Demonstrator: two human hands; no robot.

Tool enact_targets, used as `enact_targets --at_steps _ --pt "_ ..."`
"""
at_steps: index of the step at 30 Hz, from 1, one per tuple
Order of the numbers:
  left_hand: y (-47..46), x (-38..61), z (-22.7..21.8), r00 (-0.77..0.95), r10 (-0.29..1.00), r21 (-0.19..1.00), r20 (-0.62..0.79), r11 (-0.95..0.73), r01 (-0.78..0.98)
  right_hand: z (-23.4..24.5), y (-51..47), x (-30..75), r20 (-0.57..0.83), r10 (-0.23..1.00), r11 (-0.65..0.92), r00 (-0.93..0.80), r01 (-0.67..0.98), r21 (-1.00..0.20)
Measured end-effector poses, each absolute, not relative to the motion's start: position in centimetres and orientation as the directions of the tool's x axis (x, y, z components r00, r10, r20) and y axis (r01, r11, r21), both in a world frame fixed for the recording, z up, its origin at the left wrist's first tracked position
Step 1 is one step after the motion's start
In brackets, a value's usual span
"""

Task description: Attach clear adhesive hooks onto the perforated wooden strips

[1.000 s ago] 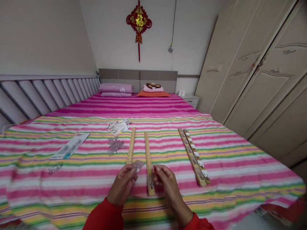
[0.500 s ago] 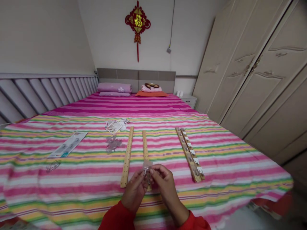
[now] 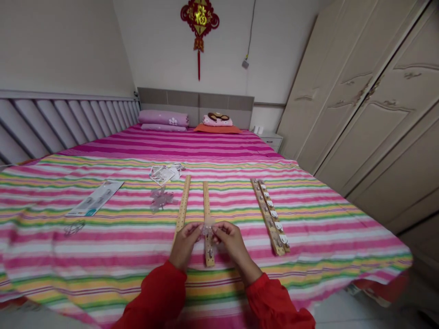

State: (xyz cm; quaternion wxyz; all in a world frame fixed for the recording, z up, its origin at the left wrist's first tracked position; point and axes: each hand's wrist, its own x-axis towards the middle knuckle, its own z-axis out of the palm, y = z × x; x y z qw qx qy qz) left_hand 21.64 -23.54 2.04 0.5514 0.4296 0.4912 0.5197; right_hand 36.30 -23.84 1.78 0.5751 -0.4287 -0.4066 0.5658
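Between the fingertips of my left hand (image 3: pixel 185 244) and my right hand (image 3: pixel 233 242), a clear adhesive hook (image 3: pixel 207 229) is pinched by its two sides. It sits over the middle wooden strip (image 3: pixel 206 201); whether it touches the wood I cannot tell. Nearer to me, a small metal hook (image 3: pixel 210 253) is on the strip's near end. A second wooden strip (image 3: pixel 184 198), dotted with holes, lies just left, partly behind my left hand. Farther left is a pile of clear adhesive hooks (image 3: pixel 161 199).
Two wooden strips (image 3: pixel 267 214) with metal and white hooks lie together at right. At left are a blister pack (image 3: pixel 98 199) and a tangle of thin wire-like pieces (image 3: pixel 74 227). Cards and wrappers (image 3: pixel 164 173) lie farther back. A striped sheet (image 3: pixel 137 274) covers the bed; a wardrobe (image 3: pixel 360 114) stands right.
My hands have moved slightly forward and spread apart, bringing the clear hook flatter over the middle strip. The strip's near end and its metal hook now show. The view has tilted down a little.
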Motion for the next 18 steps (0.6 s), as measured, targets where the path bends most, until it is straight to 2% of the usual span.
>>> enact_targets --at_steps 7,12,18 --pt "-21.4 22.2 1.1 -0.033 0.996 0.990 -0.082 0.077 -0.120 0.3 -21.8 36.7 -0.108 0.991 -0.075 0.076 -0.349 -0.934" --pt "-21.0 22.4 -1.2 -0.059 0.988 0.986 -0.141 0.135 -0.100 -1.7 -21.2 36.4 -0.113 0.990 -0.075 0.089 -0.349 -0.934" --pt "-20.6 22.7 -2.3 -0.097 0.987 0.991 -0.126 0.120 -0.065 -3.4 -20.8 36.1 -0.138 0.983 -0.091 0.119 -0.336 -0.938"
